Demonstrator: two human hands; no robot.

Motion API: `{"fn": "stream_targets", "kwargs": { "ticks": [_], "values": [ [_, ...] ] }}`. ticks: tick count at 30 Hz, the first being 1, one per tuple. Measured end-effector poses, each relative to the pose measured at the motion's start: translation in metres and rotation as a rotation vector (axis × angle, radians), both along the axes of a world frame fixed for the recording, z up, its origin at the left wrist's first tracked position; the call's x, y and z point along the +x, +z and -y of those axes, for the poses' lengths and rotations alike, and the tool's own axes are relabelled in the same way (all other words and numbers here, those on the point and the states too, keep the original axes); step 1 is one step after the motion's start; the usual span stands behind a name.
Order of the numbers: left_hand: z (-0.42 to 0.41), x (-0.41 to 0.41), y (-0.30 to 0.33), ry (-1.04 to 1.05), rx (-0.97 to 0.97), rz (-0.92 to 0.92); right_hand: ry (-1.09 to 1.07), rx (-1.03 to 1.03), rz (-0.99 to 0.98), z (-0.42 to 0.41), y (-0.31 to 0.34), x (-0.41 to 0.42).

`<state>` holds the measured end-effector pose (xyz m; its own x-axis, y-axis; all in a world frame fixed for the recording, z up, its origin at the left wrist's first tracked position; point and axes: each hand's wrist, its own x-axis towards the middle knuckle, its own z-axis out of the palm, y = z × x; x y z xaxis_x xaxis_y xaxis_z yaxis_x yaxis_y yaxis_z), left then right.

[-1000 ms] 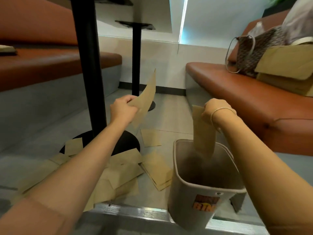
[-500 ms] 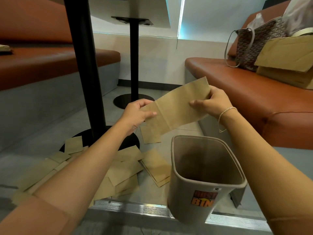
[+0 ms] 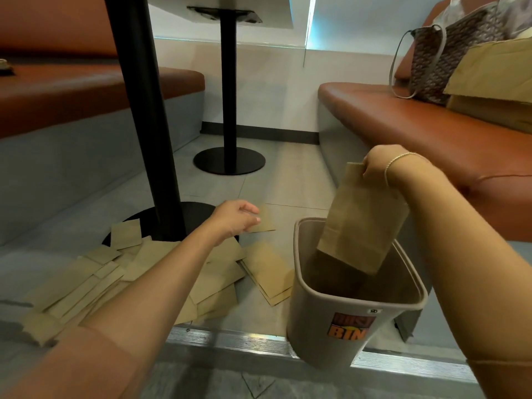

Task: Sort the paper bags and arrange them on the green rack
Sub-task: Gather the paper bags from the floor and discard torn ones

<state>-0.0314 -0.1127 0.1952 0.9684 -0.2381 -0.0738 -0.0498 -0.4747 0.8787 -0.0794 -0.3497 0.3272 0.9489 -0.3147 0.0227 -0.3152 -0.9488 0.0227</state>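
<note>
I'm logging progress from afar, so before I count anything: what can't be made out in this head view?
- Inside of the bin: dark, and the held bag in the right hand covers it.
- Floor pile: the left forearm hides part; no count possible.
- Left hand: over a bag; contact unclear.
- Bin label: top line unreadable.
- Green rack: not in view.

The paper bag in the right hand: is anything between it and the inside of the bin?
Nothing visible. The right hand pinches the paper bag by its top edge, and its lower end already hangs inside the open bin.
</note>
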Motion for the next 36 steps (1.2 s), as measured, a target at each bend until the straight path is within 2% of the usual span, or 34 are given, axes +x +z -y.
{"fn": "stream_targets", "kwargs": {
  "ticks": [2,5,8,12,15,20,23,29,34,36],
  "values": [
    [-0.006,0.0,-0.01,0.019,0.055,-0.004,-0.007,0.014,0.0,-0.006,-0.019,0.005],
    [-0.015,0.001,-0.019,0.043,0.099,-0.043,0.0,0.05,0.116,-0.028,-0.043,0.011],
    [-0.022,0.005,-0.035,0.055,0.17,-0.049,0.097,0.107,0.158,-0.064,-0.062,0.019],
    [-0.032,0.011,-0.053,0.082,0.249,-0.043,0.284,0.194,0.147,-0.12,-0.09,0.028],
    [-0.041,0.02,-0.075,0.131,0.292,-0.05,0.311,0.285,0.045,-0.157,-0.132,0.037],
    [-0.054,0.032,-0.104,0.176,0.31,-0.017,0.165,0.314,-0.199,-0.171,-0.234,0.055],
    [-0.061,0.048,-0.125,0.219,0.285,-0.072,0.0,0.377,-0.265,-0.16,-0.282,0.058],
    [-0.061,0.069,-0.155,0.208,0.251,-0.09,-0.28,0.435,-0.207,-0.139,-0.323,0.081],
    [-0.058,0.08,-0.176,0.181,0.251,-0.105,-0.308,0.293,-0.155,-0.135,-0.334,0.104],
    [-0.057,0.084,-0.182,0.189,0.238,-0.106,-0.346,0.317,-0.176,-0.133,-0.339,0.11]
  ]
}}
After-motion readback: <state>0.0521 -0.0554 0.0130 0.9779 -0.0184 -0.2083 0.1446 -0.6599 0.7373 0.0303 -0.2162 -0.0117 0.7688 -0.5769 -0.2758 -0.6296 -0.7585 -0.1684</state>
